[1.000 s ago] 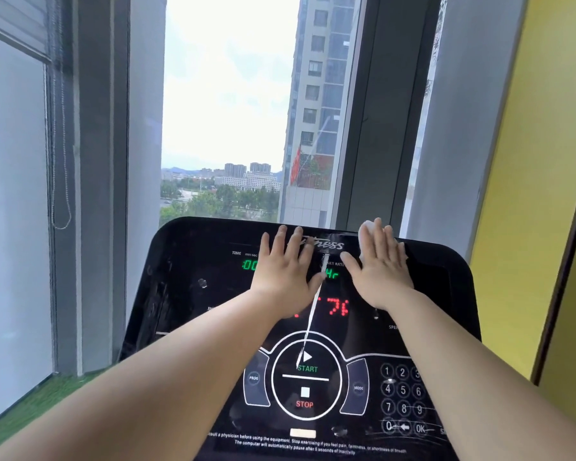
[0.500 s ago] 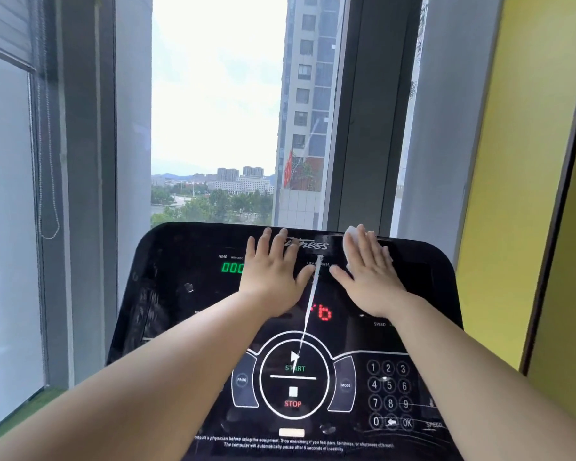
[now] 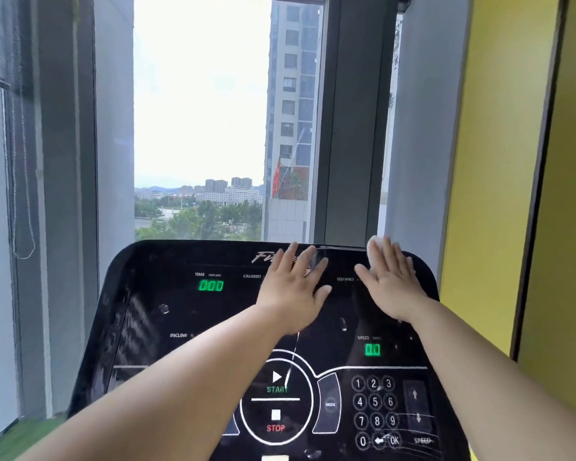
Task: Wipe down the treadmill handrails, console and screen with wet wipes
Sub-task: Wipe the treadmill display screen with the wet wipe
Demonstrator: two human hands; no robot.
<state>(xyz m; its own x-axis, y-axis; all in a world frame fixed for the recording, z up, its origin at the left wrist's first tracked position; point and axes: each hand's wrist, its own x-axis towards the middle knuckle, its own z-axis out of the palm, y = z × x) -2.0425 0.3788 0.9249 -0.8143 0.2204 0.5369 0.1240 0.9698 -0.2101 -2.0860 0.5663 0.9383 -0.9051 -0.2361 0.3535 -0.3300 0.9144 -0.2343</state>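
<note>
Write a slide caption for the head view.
Left hand and right hand flat on the treadmill console, a white wipe under the right.

Bright daylight comes through a tall window [image 3: 200, 121] between grey pillars [image 3: 346, 128], showing a high-rise tower [image 3: 291, 94] and distant trees [image 3: 207, 217], with a yellow wall [image 3: 499, 161] at right, a blind's bead cord [image 3: 24, 257] at left and green turf [image 3: 17, 440] below.

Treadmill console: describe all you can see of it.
Glossy black console, rounded top corners, tilted up before a window. Green readouts lit: TIME 000, SPEED 0.0. START/STOP ring, MODE key and number keypad lower down. Smears streak the surface. Left hand lies flat top centre; right hand presses a white wipe at top right.
</note>
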